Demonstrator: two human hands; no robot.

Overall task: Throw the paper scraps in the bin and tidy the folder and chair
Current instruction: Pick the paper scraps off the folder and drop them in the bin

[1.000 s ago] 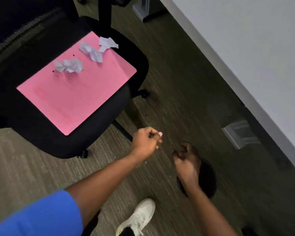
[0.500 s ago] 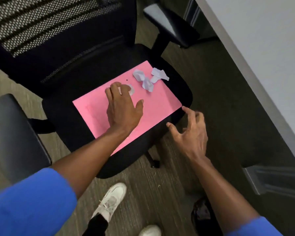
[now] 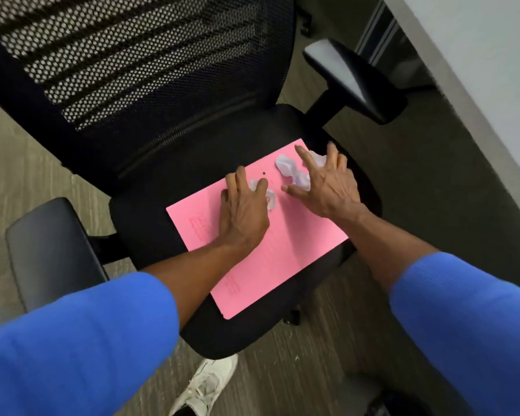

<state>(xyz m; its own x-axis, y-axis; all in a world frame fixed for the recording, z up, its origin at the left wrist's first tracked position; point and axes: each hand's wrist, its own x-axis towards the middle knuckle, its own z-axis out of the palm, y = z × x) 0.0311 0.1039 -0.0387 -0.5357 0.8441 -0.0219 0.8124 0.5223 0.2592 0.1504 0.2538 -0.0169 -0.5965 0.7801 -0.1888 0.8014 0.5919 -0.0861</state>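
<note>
From the head view, a black chair (image 3: pixel 150 163) with a mesh back fills the upper left, its seat near the centre and one armrest at 9 o'clock and another at 1 o'clock. A pink folder (image 3: pixel 285 253) lies flat on the seat, tilted so its far corner points toward 1 o'clock and its near corner toward 6 o'clock. White paper scraps (image 3: pixel 285 165) sit crumpled on the folder's far end, at about 12 o'clock from the folder's middle. The left hand (image 3: pixel 243 211) rests palm down on the folder with fingers spread, its fingertips on a scrap (image 3: pixel 271 199) that shows just beside the index finger; the hand is released, not gripping. The right hand (image 3: pixel 327 187) lies at 3 o'clock from the left one, palm down and fingers splayed over the other scraps, touching them; it too is flat and unclenched, with a scrap peeking out between its fingers at the top. Both forearms come in from the bottom edge in blue sleeves (image 3: pixel 72 349). A white shoe (image 3: pixel 204 385) stands on the carpet (image 3: pixel 306 364) at 6 o'clock, below the seat's front edge. A pale desk (image 3: pixel 478 70) edge runs along the upper right, at 2 o'clock. No bin is clearly in view.
</note>
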